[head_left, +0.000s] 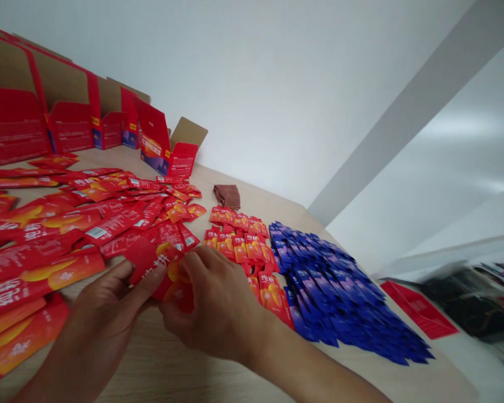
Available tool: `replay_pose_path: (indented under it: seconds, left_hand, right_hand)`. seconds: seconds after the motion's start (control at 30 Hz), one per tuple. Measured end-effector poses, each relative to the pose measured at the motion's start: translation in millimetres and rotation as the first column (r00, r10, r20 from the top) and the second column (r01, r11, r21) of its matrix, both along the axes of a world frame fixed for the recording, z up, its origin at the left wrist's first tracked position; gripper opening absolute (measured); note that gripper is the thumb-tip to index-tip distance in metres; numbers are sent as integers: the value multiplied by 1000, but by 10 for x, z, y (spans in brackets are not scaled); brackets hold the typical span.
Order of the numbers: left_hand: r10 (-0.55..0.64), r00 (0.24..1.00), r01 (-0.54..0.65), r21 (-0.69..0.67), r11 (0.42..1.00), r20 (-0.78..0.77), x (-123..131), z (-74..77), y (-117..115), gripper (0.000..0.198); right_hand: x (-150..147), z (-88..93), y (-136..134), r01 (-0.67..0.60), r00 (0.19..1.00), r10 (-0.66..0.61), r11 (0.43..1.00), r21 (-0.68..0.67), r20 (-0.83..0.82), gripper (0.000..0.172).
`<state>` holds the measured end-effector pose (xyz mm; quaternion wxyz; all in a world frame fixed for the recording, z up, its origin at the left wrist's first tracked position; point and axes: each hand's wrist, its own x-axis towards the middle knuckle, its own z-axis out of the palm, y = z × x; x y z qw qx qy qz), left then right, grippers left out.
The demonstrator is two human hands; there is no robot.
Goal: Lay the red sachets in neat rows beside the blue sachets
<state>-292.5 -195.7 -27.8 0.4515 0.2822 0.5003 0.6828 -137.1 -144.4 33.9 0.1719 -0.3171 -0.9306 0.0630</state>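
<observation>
A red and orange sachet with white lettering is held between my two hands above the table. My left hand is closed on its left end, the thumb lying across the front. On the right end, the curled fingers of my right hand grip the same packet and cover part of it. Loose red sachets lie in a jumbled heap to the left and beyond my hands. Behind my right hand, more red sachets are laid in overlapping rows.
Blue sachets are stacked in dense overlapping rows on the right. Open red boxes line the back left, with one open carton at their right end. A folded brown cloth lies near the wall. Something red is beyond the table's right edge.
</observation>
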Motion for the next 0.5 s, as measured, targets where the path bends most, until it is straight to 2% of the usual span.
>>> replay_pose_path:
  seconds: [0.13, 0.23, 0.3, 0.37, 0.43, 0.5]
  left_hand:
    - [-41, 999, 40, -5, 999, -4, -15, -110, 8, 51]
    - [-48, 973, 49, 0, 999, -226, -1, -239, -45, 54]
    - [-28, 923, 31, 2, 1000, -384, 59, -318, -102, 50]
    - [-2, 873, 13, 20, 1000, -489, 143, -376, -149, 46]
    - [7, 833, 33, 64, 997, -553, 213, -412, -164, 41]
    - [16, 798, 57, 101, 993, -602, 243, -437, -147, 37]
  right_hand:
    - [91, 56, 190, 62, 997, -62, 998, 4, 46, 30]
    - [292, 238, 600, 250, 963, -255, 966, 66, 83, 29]
    - [473, 381, 1017, 437, 890, -445, 894, 97, 94, 30]
    - [654, 481, 1491, 560, 816, -569, 822, 101, 102, 32]
    - [800, 501, 1938, 669, 726, -674, 738, 85, 135, 34]
    - [890, 431, 2288, 744, 647, -739, 666, 54, 190, 36]
